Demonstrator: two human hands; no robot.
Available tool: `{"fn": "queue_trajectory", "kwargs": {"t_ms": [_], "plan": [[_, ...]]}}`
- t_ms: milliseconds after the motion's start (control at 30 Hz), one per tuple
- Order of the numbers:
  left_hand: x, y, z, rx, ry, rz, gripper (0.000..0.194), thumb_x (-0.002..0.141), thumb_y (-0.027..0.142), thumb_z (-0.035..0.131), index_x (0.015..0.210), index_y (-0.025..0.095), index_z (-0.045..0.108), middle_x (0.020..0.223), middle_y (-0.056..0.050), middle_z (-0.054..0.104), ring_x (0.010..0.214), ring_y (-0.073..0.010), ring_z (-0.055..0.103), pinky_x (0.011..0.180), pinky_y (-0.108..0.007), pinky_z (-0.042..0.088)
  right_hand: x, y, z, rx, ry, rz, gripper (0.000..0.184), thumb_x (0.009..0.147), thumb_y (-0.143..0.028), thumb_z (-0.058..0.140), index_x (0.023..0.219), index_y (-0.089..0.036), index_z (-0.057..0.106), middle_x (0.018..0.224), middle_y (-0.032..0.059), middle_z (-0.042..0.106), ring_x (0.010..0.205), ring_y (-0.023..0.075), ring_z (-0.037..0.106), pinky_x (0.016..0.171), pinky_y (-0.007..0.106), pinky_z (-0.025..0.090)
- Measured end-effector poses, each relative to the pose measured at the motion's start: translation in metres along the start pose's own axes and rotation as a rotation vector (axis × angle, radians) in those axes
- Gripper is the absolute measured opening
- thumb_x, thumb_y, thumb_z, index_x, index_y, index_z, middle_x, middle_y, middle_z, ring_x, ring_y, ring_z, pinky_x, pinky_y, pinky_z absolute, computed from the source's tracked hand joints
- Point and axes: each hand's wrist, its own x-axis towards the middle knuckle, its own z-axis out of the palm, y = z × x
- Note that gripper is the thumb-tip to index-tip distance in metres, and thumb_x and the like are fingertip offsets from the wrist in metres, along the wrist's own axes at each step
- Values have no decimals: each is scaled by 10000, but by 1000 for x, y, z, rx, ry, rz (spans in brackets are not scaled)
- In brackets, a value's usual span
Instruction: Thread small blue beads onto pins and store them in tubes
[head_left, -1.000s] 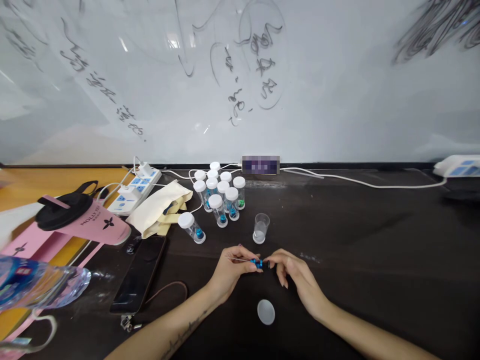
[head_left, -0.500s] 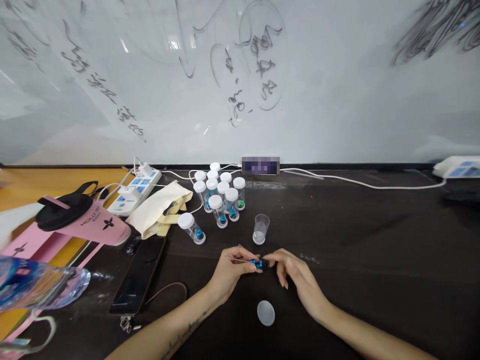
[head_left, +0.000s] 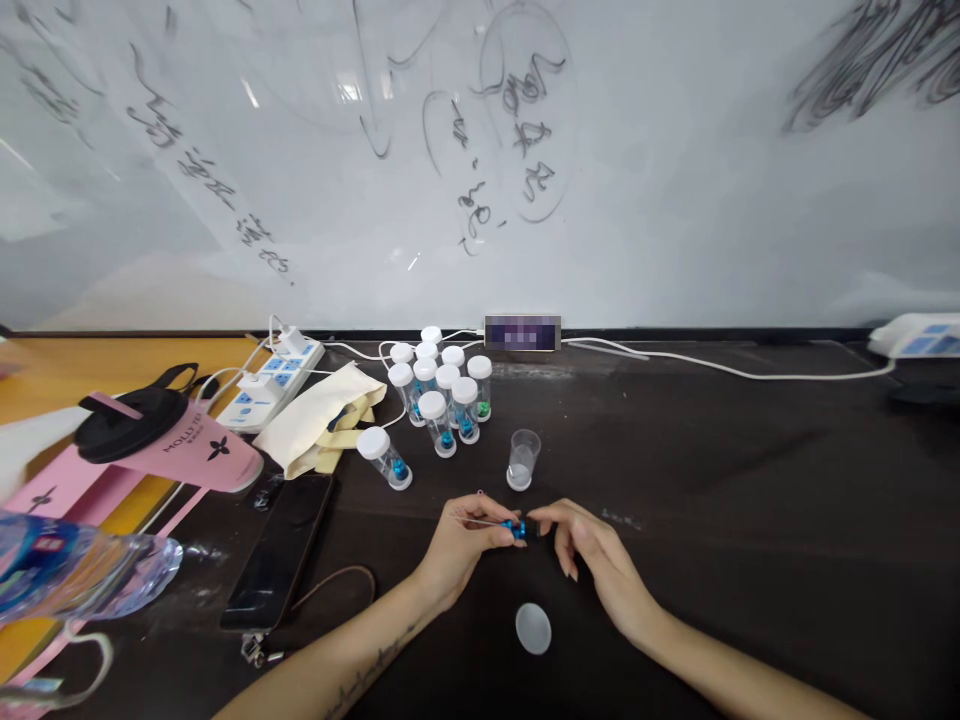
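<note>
My left hand (head_left: 457, 550) pinches a small shiny blue spool-shaped piece (head_left: 513, 529) between thumb and fingertips. A thin pale strand runs from it back across the fingers. At the piece's dark end are the fingertips of my right hand (head_left: 589, 545), closed around that end, its other fingers loosely curled. Just beyond my hands stands a clear uncapped tube (head_left: 523, 460). A round white cap (head_left: 533, 628) lies nearer to me on the dark table.
Several white-capped tubes (head_left: 433, 405) with blue or green pieces stand behind to the left. A phone (head_left: 281, 555), cloth pouch (head_left: 319, 415), power strip (head_left: 259, 400), pink cup (head_left: 191, 440) and plastic bottle (head_left: 82, 570) fill the left side. A whiteboard (head_left: 660, 200) rises behind.
The whole view has shifted very slightly. Both hands keep their hold on the blue piece, and nothing else has visibly moved.
</note>
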Motion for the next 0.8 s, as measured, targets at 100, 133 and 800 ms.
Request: {"fn": "queue_trajectory", "kwargs": {"t_ms": [100, 133, 800], "plan": [[0, 0, 0, -2, 3, -2, 178, 571, 116, 830, 702, 125, 710, 697, -40, 721, 624, -152, 666, 806, -345, 516, 0, 0, 0, 1, -2, -2, 472, 995, -457, 299, 1119, -189, 667, 812, 49, 593, 554, 137, 480, 636, 319, 422], [0, 1, 0, 0, 1, -2, 176, 573, 117, 829, 703, 124, 711, 701, -42, 722, 622, -152, 666, 812, -349, 514, 1, 0, 0, 1, -8, -5, 479, 994, -460, 299, 1095, -187, 679, 804, 47, 588, 556, 138, 480, 637, 319, 423], [0, 2, 1, 13, 4, -1, 195, 563, 157, 842, 702, 122, 711, 708, -50, 721, 625, -156, 664, 837, -374, 510, 0, 1, 1, 42, -8, 8, 506, 999, -464, 271, 1072, -185, 686, 847, 60, 595, 534, 122, 471, 567, 297, 410]]}}
